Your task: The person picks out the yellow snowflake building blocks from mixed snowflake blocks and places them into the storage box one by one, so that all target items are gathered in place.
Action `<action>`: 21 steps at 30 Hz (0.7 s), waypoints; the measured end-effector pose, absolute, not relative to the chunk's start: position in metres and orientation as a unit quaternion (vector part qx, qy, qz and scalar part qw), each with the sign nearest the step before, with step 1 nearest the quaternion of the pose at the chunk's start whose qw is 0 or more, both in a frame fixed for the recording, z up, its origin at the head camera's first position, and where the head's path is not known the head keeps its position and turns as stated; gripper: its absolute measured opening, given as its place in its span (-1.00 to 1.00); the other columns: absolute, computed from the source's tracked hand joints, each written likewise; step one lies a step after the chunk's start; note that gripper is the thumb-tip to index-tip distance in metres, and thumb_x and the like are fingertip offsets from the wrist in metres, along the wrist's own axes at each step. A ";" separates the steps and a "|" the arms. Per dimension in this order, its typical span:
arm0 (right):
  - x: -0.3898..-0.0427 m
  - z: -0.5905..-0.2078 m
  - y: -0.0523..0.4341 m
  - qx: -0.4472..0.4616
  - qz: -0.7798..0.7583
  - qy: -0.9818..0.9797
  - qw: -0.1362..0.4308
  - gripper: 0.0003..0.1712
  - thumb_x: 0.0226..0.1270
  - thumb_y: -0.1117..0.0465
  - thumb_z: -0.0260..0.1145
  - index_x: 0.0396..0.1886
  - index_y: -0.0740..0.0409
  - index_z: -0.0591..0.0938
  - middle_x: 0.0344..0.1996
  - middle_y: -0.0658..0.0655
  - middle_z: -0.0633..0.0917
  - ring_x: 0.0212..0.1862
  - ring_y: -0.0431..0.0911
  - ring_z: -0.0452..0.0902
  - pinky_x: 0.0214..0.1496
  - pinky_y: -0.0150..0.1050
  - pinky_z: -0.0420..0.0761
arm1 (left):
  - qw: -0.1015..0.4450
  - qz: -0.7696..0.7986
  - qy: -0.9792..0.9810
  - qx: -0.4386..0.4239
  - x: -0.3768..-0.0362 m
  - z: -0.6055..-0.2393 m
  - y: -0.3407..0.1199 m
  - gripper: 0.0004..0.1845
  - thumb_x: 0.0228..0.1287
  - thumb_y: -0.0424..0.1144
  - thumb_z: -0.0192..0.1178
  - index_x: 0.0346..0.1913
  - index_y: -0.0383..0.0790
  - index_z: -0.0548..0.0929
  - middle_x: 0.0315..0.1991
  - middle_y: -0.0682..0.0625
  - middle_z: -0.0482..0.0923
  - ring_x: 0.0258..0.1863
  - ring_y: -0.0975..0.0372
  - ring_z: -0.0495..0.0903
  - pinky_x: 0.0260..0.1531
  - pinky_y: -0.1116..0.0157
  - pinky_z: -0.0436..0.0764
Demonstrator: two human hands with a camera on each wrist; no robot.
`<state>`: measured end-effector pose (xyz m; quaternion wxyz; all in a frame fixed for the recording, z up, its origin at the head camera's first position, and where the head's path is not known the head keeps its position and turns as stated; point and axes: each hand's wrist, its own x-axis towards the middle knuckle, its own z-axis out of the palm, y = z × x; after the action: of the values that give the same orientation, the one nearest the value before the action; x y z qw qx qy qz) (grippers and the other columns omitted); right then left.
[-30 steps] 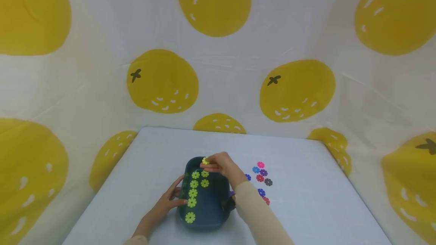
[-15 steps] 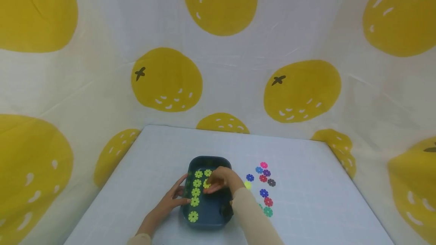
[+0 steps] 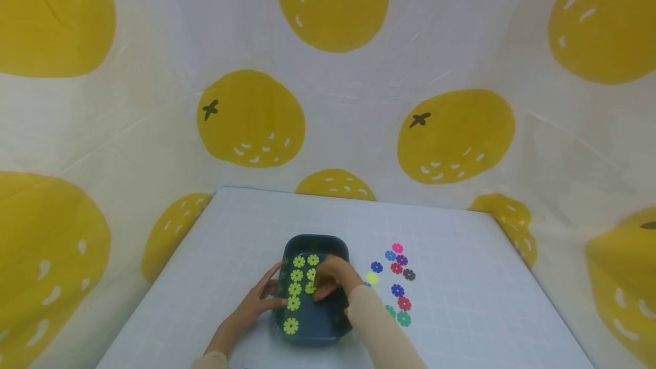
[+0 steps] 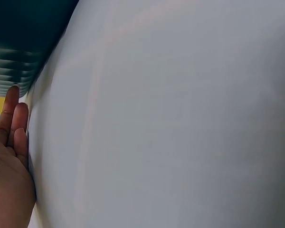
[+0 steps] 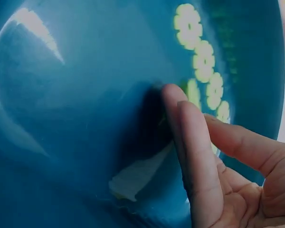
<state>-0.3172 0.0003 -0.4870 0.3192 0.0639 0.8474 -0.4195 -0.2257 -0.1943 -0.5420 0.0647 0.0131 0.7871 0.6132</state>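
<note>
A dark teal tray (image 3: pixel 338 323) sits on the white table near me, with several yellow-green flower discs (image 3: pixel 295 276) lying in rows on its floor. My right hand (image 3: pixel 324 285) reaches down into the tray. In the right wrist view its fingers (image 5: pixel 190 133) lie straight, tips pressing the tray floor (image 5: pixel 76 118) beside a row of discs (image 5: pixel 202 59), one disc partly under them. My left hand (image 3: pixel 269 293) rests with straight fingers against the tray's left outer wall; the left wrist view shows those fingers (image 4: pixel 13 121) by the ribbed wall (image 4: pixel 14 71).
Right of the tray lie several loose discs on the table: pink (image 3: pixel 397 247), red (image 3: pixel 396 268), black (image 3: pixel 408 274), blue (image 3: pixel 397 290), green (image 3: pixel 403 318) and one yellow-green (image 3: pixel 372 278). A cloth printed with yellow fruit (image 3: pixel 451 135) walls in the table (image 3: pixel 461 312) on all sides.
My right hand carried a yellow-green disc from the tray's far end down and nearer, onto the tray floor beside the left row. The left hand stayed on the tray's side.
</note>
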 end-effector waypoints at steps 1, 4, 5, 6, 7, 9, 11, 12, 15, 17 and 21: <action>-0.316 -0.486 -0.001 0.062 -0.411 0.856 0.309 -0.82 0.06 0.47 0.28 -0.57 0.61 0.57 -0.64 0.33 0.66 -0.50 0.08 0.66 -0.43 -0.20 0.67 | 0.065 0.613 0.787 0.013 -0.226 -0.543 -0.194 -0.12 0.02 -0.21 0.34 0.39 0.22 0.12 0.11 -0.16 0.40 0.02 0.08 0.41 0.20 -0.20 0.17; -0.314 -0.482 -0.004 0.054 -0.378 0.882 0.276 -0.66 0.05 0.47 0.30 -0.27 0.75 0.48 -0.70 0.33 0.64 -0.57 0.07 0.65 -0.51 -0.21 0.66 | 0.065 0.614 0.786 0.016 -0.230 -0.551 -0.197 -0.12 0.01 -0.20 0.34 0.38 0.28 0.12 0.11 -0.14 0.40 0.01 0.09 0.41 0.21 -0.20 0.16; -0.314 -0.480 -0.005 0.051 -0.371 0.888 0.267 -0.55 0.05 0.48 0.32 -0.15 0.77 0.42 -0.71 0.34 0.63 -0.60 0.07 0.64 -0.54 -0.21 0.65 | 0.066 0.613 0.787 0.016 -0.230 -0.551 -0.197 -0.12 0.01 -0.20 0.35 0.38 0.28 0.12 0.11 -0.14 0.39 0.01 0.09 0.41 0.21 -0.20 0.14; -0.313 -0.479 -0.005 0.042 -0.361 0.896 0.257 -0.46 0.02 0.48 0.34 -0.06 0.77 0.36 -0.72 0.32 0.62 -0.63 0.05 0.63 -0.58 -0.23 0.64 | 0.068 0.613 0.787 0.017 -0.231 -0.552 -0.198 -0.11 0.01 -0.19 0.35 0.38 0.30 0.12 0.12 -0.14 0.39 0.01 0.09 0.41 0.21 -0.20 0.15; -0.313 -0.477 -0.005 0.039 -0.361 0.897 0.251 -0.39 0.01 0.48 0.34 0.01 0.75 0.30 -0.73 0.32 0.62 -0.65 0.04 0.62 -0.60 -0.24 0.63 | 0.068 0.610 0.789 0.016 -0.232 -0.555 -0.198 -0.11 0.00 -0.18 0.36 0.37 0.32 0.12 0.12 -0.13 0.39 0.01 0.10 0.41 0.21 -0.20 0.14; -0.314 -0.474 -0.002 0.023 -0.365 0.898 0.244 -0.48 0.03 0.48 0.32 -0.03 0.68 0.37 -0.72 0.30 0.62 -0.66 0.03 0.62 -0.61 -0.24 0.63 | 0.068 0.605 0.793 0.016 -0.233 -0.556 -0.198 -0.11 -0.01 -0.15 0.36 0.37 0.34 0.12 0.13 -0.12 0.38 0.01 0.11 0.40 0.21 -0.20 0.14; -0.314 -0.469 0.003 0.004 -0.375 0.895 0.242 -0.70 0.07 0.44 0.31 -0.24 0.62 0.52 -0.70 0.28 0.63 -0.64 0.02 0.62 -0.58 -0.23 0.64 | 0.068 0.602 0.795 0.014 -0.234 -0.556 -0.198 -0.10 -0.02 -0.14 0.37 0.36 0.35 0.12 0.14 -0.12 0.38 0.02 0.11 0.40 0.22 -0.20 0.14; -0.315 -0.465 0.006 -0.005 -0.381 0.892 0.243 -0.80 0.08 0.42 0.29 -0.35 0.56 0.57 -0.69 0.27 0.64 -0.62 0.03 0.63 -0.56 -0.22 0.65 | 0.068 0.601 0.796 0.013 -0.234 -0.556 -0.198 -0.10 -0.02 -0.14 0.37 0.36 0.35 0.12 0.14 -0.12 0.38 0.02 0.11 0.40 0.22 -0.20 0.13; -0.319 -0.457 0.016 -0.018 -0.424 0.866 0.263 -0.84 0.15 0.37 0.26 -0.47 0.45 0.65 -0.62 0.29 0.67 -0.53 0.07 0.66 -0.46 -0.15 0.67 | 0.068 0.600 0.797 0.008 -0.234 -0.556 -0.198 -0.11 -0.02 -0.14 0.37 0.36 0.36 0.13 0.15 -0.12 0.37 0.03 0.10 0.39 0.22 -0.20 0.14; -0.324 -0.454 0.025 -0.017 -0.454 0.845 0.280 -0.83 0.15 0.34 0.27 -0.45 0.43 0.66 -0.56 0.31 0.69 -0.48 0.10 0.67 -0.40 -0.13 0.67 | 0.068 0.599 0.798 0.004 -0.233 -0.556 -0.197 -0.11 -0.02 -0.14 0.37 0.36 0.36 0.13 0.16 -0.11 0.36 0.04 0.10 0.39 0.21 -0.20 0.14; -0.337 -0.451 0.048 -0.005 -0.508 0.805 0.306 -0.79 0.17 0.27 0.30 -0.40 0.39 0.67 -0.49 0.32 0.70 -0.43 0.09 0.67 -0.37 -0.14 0.67 | 0.065 0.604 0.795 0.005 -0.233 -0.556 -0.197 -0.11 -0.01 -0.15 0.37 0.36 0.35 0.13 0.15 -0.10 0.37 0.03 0.09 0.39 0.21 -0.21 0.14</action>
<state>-0.3367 0.0479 -0.4509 0.3063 -0.0053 0.8053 -0.5076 -0.2331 -0.1965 -0.5564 0.0647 0.0051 0.7947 0.6035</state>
